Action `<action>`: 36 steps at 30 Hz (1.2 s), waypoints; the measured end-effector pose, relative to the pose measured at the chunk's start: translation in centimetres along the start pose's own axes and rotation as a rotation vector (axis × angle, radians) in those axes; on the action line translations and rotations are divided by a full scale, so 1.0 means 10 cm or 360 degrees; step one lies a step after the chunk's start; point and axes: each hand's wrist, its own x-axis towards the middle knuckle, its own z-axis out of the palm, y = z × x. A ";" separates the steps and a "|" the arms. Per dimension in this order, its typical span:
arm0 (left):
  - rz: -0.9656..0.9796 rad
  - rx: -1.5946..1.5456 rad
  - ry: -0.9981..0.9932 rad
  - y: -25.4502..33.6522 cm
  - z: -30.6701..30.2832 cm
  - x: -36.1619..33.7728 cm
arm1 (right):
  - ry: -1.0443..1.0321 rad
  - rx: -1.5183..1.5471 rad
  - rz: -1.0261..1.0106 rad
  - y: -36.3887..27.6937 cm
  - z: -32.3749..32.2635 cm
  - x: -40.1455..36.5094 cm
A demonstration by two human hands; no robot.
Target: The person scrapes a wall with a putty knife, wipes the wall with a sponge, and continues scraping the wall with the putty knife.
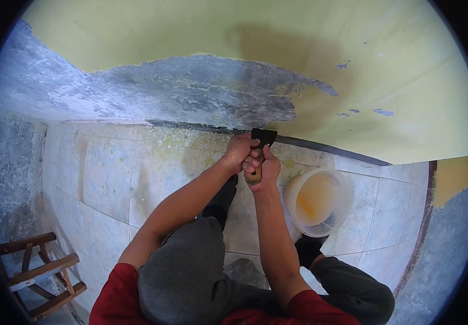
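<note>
My right hand (267, 169) is wrapped round the wooden handle of a paint scraper (263, 137). The scraper's wide dark blade points at the foot of the wall, close to the grey strip along the floor. My left hand (241, 150) is closed at the blade's left side, its fingers curled against the scraper near the handle. Above both hands rises a wall (152, 35) with yellow-green paint. A large bare grey patch (212, 89) spreads across its lower part, with ragged paint edges.
A translucent bucket (344, 203) holding cloudy yellowish liquid stands right of my right forearm. Paint flakes (177, 149) litter the pale tiled floor (106, 187) along the wall. A wooden stool or step (44, 273) is at the lower left. My knees are bent close below my arms.
</note>
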 end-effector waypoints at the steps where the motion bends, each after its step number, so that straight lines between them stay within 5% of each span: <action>1: 0.0040 -0.0006 -0.0007 0.01 0.03 -0.02 | -0.0015 0.0020 0.0047 -0.03 -0.04 0.01; 11: 0.0107 -0.0023 -0.0200 0.02 0.10 -0.06 | -0.0027 0.0016 0.0028 -0.13 0.07 -0.10; 14: -0.0013 0.0155 0.0028 0.01 0.11 -0.02 | 0.0100 0.0017 0.0019 -0.06 -0.01 -0.02; 24: -0.0011 0.0036 -0.0041 -0.07 0.03 0.15 | 0.0166 0.0120 0.0140 -0.11 -0.03 0.02; 32: 0.0190 -0.0037 -0.0123 -0.07 -0.03 0.47 | 0.0071 -0.0029 0.0080 -0.16 -0.09 0.26; 34: -0.0071 0.0027 -0.0084 -0.13 -0.04 0.28 | 0.0243 0.0034 0.0109 -0.06 -0.11 0.10; 36: 0.0115 0.0030 -0.0153 0.07 0.08 0.12 | 0.0075 0.0019 0.0075 -0.16 0.12 0.02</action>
